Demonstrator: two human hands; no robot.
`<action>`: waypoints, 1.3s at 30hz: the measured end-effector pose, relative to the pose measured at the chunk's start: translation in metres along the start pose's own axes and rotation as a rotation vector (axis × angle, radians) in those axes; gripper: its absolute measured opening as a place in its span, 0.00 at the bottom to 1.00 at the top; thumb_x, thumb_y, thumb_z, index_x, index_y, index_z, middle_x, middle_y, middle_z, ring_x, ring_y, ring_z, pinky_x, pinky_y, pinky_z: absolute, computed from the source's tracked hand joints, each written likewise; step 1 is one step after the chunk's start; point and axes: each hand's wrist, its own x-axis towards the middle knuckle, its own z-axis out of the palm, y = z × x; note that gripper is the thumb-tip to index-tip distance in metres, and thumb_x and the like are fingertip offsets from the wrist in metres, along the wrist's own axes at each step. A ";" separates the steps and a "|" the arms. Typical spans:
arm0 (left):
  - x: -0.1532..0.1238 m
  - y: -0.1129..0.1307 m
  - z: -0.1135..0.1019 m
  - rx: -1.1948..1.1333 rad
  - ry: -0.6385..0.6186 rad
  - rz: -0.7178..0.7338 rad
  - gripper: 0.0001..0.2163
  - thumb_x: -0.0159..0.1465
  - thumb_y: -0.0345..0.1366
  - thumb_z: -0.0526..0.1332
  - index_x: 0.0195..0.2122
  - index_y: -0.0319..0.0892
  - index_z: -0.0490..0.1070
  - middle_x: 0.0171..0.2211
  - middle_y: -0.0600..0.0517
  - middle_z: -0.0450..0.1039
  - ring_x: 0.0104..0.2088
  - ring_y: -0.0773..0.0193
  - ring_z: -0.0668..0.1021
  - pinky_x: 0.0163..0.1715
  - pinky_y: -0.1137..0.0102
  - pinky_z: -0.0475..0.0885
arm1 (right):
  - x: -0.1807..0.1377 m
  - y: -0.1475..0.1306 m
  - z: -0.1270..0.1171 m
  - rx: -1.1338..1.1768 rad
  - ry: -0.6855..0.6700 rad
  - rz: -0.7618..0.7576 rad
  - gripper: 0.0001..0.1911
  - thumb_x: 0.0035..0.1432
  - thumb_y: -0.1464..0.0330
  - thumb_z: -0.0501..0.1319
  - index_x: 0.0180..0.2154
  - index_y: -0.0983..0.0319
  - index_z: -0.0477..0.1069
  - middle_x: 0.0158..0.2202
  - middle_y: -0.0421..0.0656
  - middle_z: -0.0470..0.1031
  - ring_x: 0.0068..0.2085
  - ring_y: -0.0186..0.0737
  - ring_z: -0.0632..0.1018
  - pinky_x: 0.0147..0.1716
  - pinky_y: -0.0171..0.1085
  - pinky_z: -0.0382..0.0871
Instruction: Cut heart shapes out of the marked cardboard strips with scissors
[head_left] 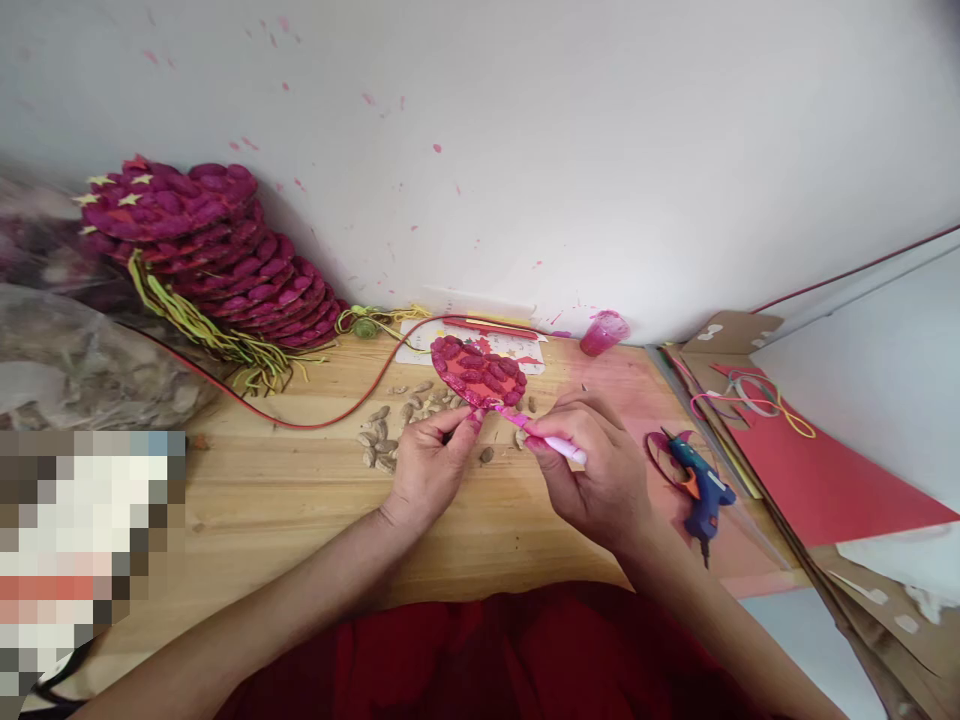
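My left hand pinches the lower edge of a red disc covered with magenta-painted peanuts, held tilted above the table. In my right hand is a paintbrush with a pale pink handle. Its tip touches the disc's near edge, close to my left fingertips. Unpainted peanuts lie scattered on the wood around and behind my left hand. A plastic cup with pink paint stands by the wall, beyond my right hand.
A leaning stack of magenta peanut discs with yellow-green strings stands at the left, beside plastic bags. A blue glue gun lies right, near red card. A red-black cord crosses the table.
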 end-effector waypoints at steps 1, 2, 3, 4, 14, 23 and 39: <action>0.000 0.000 0.000 -0.002 0.005 -0.004 0.12 0.61 0.43 0.66 0.37 0.41 0.84 0.35 0.50 0.84 0.39 0.57 0.80 0.43 0.67 0.74 | -0.001 0.001 -0.001 -0.010 0.010 0.010 0.05 0.64 0.74 0.61 0.40 0.59 0.69 0.32 0.43 0.76 0.37 0.45 0.74 0.38 0.44 0.70; 0.000 0.000 0.000 -0.006 0.009 -0.009 0.11 0.61 0.43 0.67 0.36 0.41 0.84 0.35 0.50 0.84 0.40 0.56 0.80 0.44 0.66 0.74 | -0.002 0.002 -0.001 -0.014 0.026 0.017 0.05 0.64 0.74 0.62 0.40 0.59 0.69 0.32 0.43 0.75 0.37 0.45 0.74 0.38 0.44 0.70; -0.001 0.001 0.001 -0.012 0.009 -0.013 0.11 0.61 0.43 0.67 0.36 0.41 0.84 0.35 0.50 0.84 0.40 0.56 0.80 0.44 0.66 0.73 | -0.003 0.002 -0.002 -0.011 0.042 0.022 0.05 0.64 0.74 0.62 0.40 0.59 0.70 0.32 0.43 0.75 0.37 0.44 0.74 0.38 0.44 0.70; -0.001 0.001 0.001 -0.021 0.005 -0.017 0.11 0.61 0.43 0.67 0.36 0.41 0.84 0.35 0.50 0.83 0.40 0.56 0.80 0.44 0.66 0.73 | -0.003 0.002 -0.002 -0.001 0.053 0.026 0.05 0.63 0.74 0.62 0.40 0.59 0.70 0.32 0.43 0.75 0.37 0.44 0.74 0.38 0.44 0.70; 0.000 -0.008 0.002 -0.273 -0.013 -0.099 0.12 0.60 0.45 0.69 0.39 0.43 0.85 0.34 0.52 0.82 0.38 0.61 0.77 0.43 0.69 0.71 | -0.004 0.004 -0.002 0.027 0.107 0.081 0.05 0.64 0.74 0.62 0.40 0.59 0.70 0.31 0.42 0.73 0.36 0.42 0.73 0.36 0.41 0.68; -0.001 -0.001 0.005 -0.312 0.040 -0.188 0.14 0.55 0.47 0.73 0.35 0.43 0.85 0.22 0.56 0.71 0.25 0.69 0.67 0.33 0.72 0.69 | -0.004 0.004 0.003 0.059 0.119 0.080 0.06 0.64 0.74 0.62 0.41 0.58 0.71 0.32 0.42 0.74 0.37 0.43 0.73 0.37 0.42 0.69; -0.003 0.004 0.007 -0.407 0.025 -0.252 0.14 0.52 0.47 0.75 0.34 0.43 0.85 0.16 0.59 0.62 0.24 0.70 0.67 0.28 0.75 0.68 | -0.007 0.003 0.009 0.056 0.157 0.106 0.06 0.64 0.75 0.61 0.41 0.59 0.70 0.33 0.42 0.75 0.35 0.41 0.74 0.36 0.40 0.69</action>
